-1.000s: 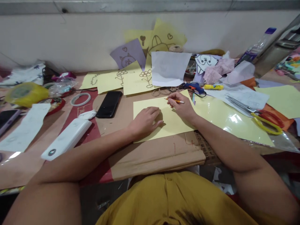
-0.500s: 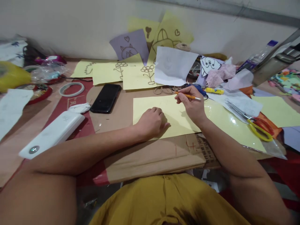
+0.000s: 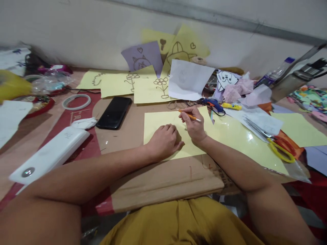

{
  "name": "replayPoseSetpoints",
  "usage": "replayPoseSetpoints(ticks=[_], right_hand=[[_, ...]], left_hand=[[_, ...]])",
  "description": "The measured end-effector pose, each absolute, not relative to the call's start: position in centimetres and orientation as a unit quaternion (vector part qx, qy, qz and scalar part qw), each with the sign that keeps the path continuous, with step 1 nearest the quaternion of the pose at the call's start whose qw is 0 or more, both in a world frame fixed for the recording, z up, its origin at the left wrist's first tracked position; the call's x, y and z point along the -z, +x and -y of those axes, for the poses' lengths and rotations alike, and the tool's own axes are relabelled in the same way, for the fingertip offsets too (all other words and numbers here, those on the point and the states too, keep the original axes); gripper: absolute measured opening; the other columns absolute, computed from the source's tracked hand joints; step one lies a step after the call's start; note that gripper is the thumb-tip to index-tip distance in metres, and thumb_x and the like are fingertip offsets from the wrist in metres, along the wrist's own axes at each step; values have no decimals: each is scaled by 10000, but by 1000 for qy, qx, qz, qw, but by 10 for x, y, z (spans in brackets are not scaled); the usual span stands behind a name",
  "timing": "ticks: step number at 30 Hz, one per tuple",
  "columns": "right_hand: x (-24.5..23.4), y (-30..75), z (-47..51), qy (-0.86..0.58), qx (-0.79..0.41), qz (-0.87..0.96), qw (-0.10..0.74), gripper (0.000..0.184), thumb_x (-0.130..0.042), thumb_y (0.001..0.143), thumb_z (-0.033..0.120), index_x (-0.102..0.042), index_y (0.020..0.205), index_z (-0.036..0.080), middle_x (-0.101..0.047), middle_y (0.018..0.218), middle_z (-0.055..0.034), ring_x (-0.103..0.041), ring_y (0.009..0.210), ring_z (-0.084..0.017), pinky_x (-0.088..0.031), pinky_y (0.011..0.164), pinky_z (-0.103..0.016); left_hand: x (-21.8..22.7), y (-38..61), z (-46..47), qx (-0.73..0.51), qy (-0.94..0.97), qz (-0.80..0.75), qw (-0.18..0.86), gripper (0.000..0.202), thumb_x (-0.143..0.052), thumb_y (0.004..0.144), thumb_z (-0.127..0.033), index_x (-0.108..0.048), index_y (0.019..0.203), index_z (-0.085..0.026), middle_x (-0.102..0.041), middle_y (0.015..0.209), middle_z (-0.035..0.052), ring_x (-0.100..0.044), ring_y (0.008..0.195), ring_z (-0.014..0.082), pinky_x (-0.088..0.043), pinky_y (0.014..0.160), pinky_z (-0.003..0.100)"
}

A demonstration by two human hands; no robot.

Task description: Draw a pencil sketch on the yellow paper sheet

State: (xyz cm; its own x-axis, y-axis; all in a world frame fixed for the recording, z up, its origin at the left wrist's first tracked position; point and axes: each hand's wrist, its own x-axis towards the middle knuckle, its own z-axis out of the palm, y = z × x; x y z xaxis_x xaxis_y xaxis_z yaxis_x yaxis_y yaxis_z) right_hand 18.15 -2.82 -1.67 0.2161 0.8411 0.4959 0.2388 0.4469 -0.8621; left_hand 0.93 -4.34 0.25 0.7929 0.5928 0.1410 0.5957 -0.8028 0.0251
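A blank yellow sheet of paper [image 3: 158,120] lies on a brown cardboard board [image 3: 163,177] in front of me. My left hand [image 3: 165,140] rests on the sheet's lower middle with its fingers curled under, pressing the paper down. My right hand [image 3: 194,126] sits at the sheet's upper right and pinches an orange pencil [image 3: 190,116], whose tip points left onto the paper.
A black phone [image 3: 114,113] and a white power bank [image 3: 48,154] lie to the left, with a tape ring [image 3: 76,101] beyond. Drawn yellow sheets [image 3: 150,89], a white sheet [image 3: 187,80] and a glue gun [image 3: 213,103] are behind. Yellow-handled scissors [image 3: 279,149] lie at the right.
My right hand lifted the pencil to the right off the sheet, then came back left and down onto the paper. My left hand stayed on the sheet. The view shifted slightly.
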Motion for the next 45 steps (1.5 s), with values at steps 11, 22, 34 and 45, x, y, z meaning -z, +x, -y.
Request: replayPoseSetpoints(ticks=[11,22,34,45], right_hand=[[23,188,22,-462,-244,500,691,202,-680,946,443,-611,958,254,-656,794,33,-556,640,-97,-470,604,-268],[25,194,21,-520,-241,527,628,203,-630,950,390,-572,823,242,-611,716,44,-562,677,-115,-464,669,-291],[25,191,20,-520,-273,519,621,211,-637,940,441,-582,885,245,-612,758,31,-554,687,-119,-454,661,-292],[24,189,22,-501,-262,546,619,237,-642,942,469,-586,900,243,-636,768,27,-572,695,-122,-474,682,-301]], left_hand=[[1,8,43,76,-949,306,12,476,-585,1032,-453,-683,1206,-22,-683,1277,212,-631,1236,335,-535,1015,434],[3,7,41,97,-949,301,3,430,-624,1008,-442,-697,1163,-47,-693,1233,216,-645,1213,332,-547,994,437],[2,7,42,93,-948,303,11,426,-601,1014,-444,-690,1159,-53,-694,1216,199,-645,1183,321,-540,1001,431],[5,7,41,103,-948,301,18,434,-610,1011,-444,-692,1165,-46,-696,1229,211,-655,1198,330,-551,1011,435]])
